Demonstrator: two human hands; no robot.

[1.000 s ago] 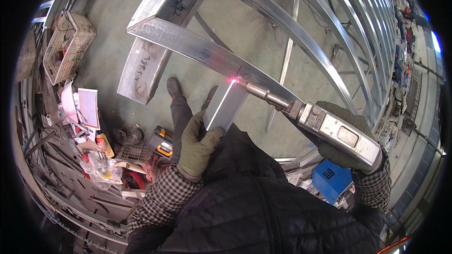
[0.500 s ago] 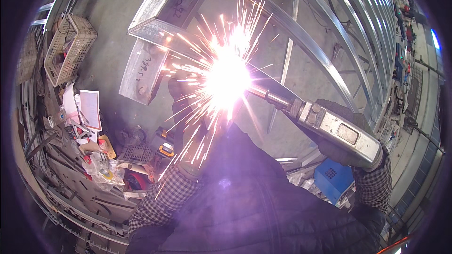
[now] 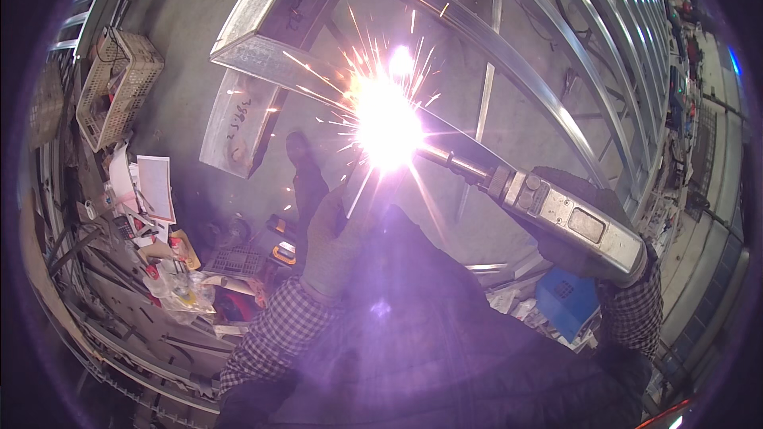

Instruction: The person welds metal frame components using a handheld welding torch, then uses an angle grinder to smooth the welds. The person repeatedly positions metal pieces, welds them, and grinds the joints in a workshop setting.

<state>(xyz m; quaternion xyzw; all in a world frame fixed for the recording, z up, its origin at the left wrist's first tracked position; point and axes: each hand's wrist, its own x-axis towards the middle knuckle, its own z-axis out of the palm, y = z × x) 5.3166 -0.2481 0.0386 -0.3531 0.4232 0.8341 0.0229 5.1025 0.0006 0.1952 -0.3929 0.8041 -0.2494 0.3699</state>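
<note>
My right hand [image 3: 579,184], in a dark glove, is wrapped around the silver body of a handheld welding torch [image 3: 586,226]. The torch's nozzle [image 3: 465,165] points left into a blinding white spot with sparks flying off. This spot lies along a galvanized steel frame [image 3: 278,65], whose mitred corner is at the upper left. A short steel piece [image 3: 234,123] with handwritten marks angles down from that corner. Just below the glare is my left hand [image 3: 324,242], gloved in grey; bright light hides its fingers and whatever they may touch.
Long steel bars [image 3: 556,8] curve across the upper right. A beige plastic crate [image 3: 119,87] stands at the left, with papers [image 3: 155,187] and plastic bags [image 3: 183,290] below it. A blue box [image 3: 566,302] sits beside my right forearm. A dark shoe [image 3: 298,147] shows on the floor.
The glare and spark spray have shrunk, uncovering more of my left glove and the shoe. The steel corner appears shifted slightly left. My right hand still grips the torch.
</note>
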